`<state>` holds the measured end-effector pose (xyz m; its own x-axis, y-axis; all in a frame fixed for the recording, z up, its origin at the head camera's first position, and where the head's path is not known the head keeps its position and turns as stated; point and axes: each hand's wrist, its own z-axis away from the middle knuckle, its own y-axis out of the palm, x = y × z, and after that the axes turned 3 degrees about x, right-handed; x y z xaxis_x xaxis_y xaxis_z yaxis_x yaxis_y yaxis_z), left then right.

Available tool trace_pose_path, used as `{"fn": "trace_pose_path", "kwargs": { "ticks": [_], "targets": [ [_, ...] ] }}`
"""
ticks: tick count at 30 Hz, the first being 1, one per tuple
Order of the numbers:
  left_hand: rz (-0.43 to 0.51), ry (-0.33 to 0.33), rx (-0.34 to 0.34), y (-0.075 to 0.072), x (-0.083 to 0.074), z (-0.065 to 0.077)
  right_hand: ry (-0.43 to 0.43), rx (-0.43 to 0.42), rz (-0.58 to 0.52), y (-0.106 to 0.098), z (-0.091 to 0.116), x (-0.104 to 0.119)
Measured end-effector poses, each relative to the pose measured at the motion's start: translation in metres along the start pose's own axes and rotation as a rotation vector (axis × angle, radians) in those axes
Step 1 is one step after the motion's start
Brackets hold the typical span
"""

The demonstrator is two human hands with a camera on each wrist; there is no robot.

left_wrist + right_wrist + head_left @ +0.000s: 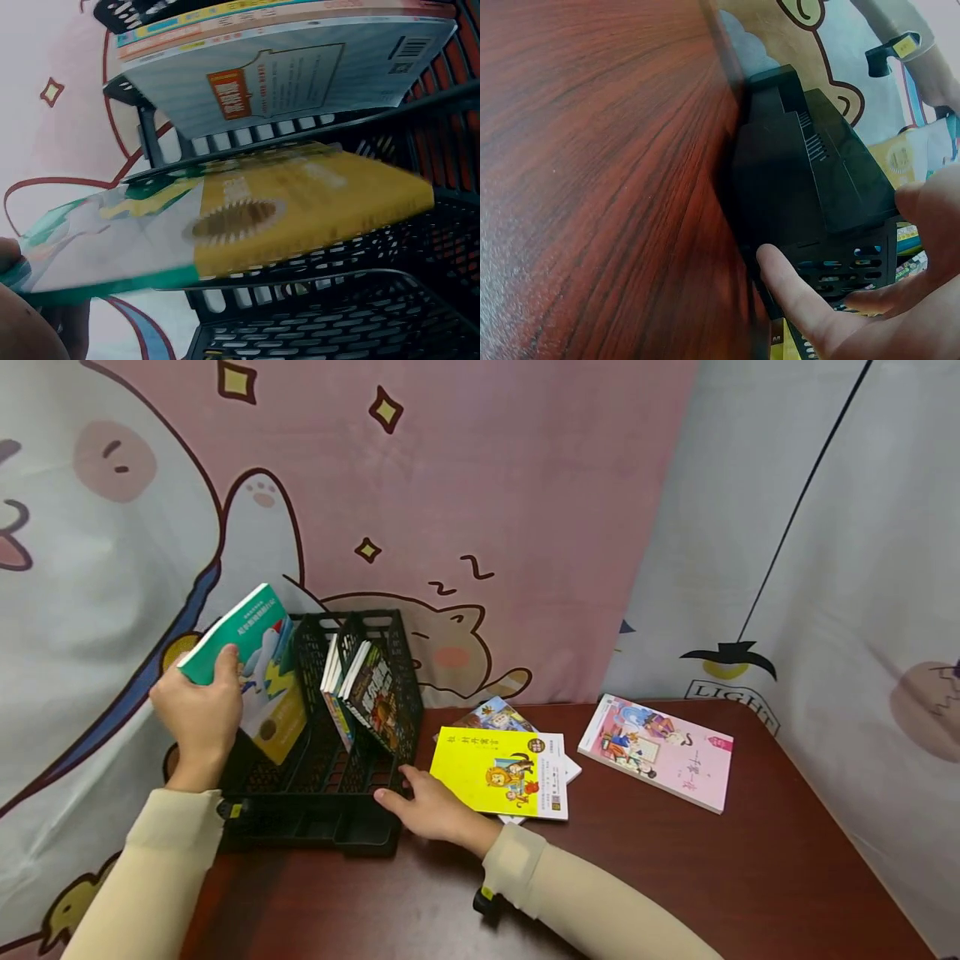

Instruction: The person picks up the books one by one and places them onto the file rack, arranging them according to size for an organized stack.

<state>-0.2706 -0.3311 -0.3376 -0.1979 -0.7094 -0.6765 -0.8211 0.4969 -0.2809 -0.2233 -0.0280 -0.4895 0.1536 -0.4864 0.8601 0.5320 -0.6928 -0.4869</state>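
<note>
My left hand [198, 702] grips a paperback book [262, 672] by its upper left edge, thumb across the cover. The book has a green top and a yellow lower part, and it slants down into a slot of the black book rack [315, 781]. Close up in the left wrist view, the book [300, 210] lies between two mesh dividers and is a little blurred. At the rack's front right corner, my right hand [431, 802] holds the side wall, with thumb and fingers about the edge; the right wrist view shows one finger [784, 281] stretched along the lower front corner.
Several thin books [375, 697] lean in the rack's right slots. Right of the rack, a yellow book [487, 768] lies on other books, and farther right is a pink book [660, 752]. A printed cloth [487, 485] hangs behind the brown table [780, 860].
</note>
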Motion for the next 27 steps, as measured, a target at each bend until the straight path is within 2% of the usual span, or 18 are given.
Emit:
{"fn": "trace_pose_path", "kwargs": {
  "ticks": [5,12,19,24,27],
  "targets": [
    [-0.068,0.028,0.101,0.008,0.006,0.003,0.004,-0.009,0.0,0.0,0.0,0.0],
    [-0.123,0.029,0.215,0.022,0.013,0.007,0.009,0.004,-0.045,-0.001,0.002,0.002],
    [-0.15,0.021,0.252,0.034,0.023,0.009,0.015,0.029,-0.104,-0.003,0.004,0.006],
    [-0.146,0.042,0.294,0.034,0.029,0.014,0.024,0.024,-0.098,-0.003,0.004,0.006],
    [-0.144,0.027,0.333,0.033,0.034,0.02,0.025,0.019,-0.099,-0.002,0.004,0.006]
  ]
}}
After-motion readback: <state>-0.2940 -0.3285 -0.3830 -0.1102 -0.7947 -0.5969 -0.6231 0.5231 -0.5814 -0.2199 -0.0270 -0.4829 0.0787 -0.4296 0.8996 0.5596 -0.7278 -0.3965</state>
